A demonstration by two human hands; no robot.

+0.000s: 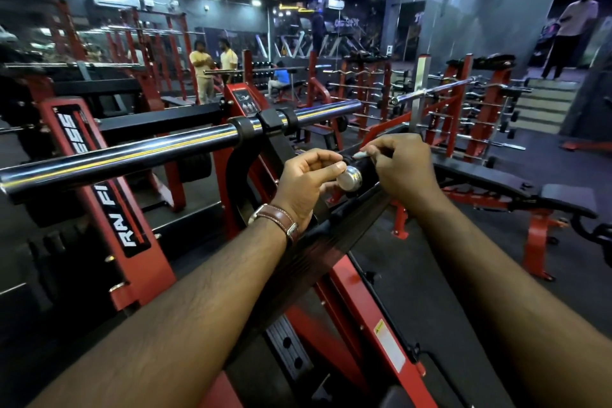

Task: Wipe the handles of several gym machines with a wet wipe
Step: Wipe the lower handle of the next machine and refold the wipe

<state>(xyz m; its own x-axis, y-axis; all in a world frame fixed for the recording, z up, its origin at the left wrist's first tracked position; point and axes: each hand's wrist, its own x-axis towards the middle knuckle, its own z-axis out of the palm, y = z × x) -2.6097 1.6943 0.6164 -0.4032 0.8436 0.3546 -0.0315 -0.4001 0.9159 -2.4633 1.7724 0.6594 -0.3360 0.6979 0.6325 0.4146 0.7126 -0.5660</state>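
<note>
Both hands meet at the centre of the frame, over the end of a black handle (362,165) on a red and black gym machine (344,278). The handle ends in a round silver cap (348,178) that faces the camera. The left hand (306,184), with a brown leather watch strap (276,217) on its wrist, has its fingers curled, and its thumb and forefinger tips lie just beside the cap; whether they actually touch it cannot be told. The right hand (400,169) arches over the handle from the right with its fingers bent down onto the black grip, and a small white piece of wet wipe (361,154) shows pinched under its fingertips against the top of the handle. Most of the wipe is hidden by the fingers.

A long chrome bar (132,156) crosses the left half of the frame, running up toward the centre. Below it stands a red upright with white lettering (99,182). At the right lies a black padded bench (516,189) on red legs. Racks of barbells (447,109) stand at the centre right, and several people (213,73) stand in the upper middle background.
</note>
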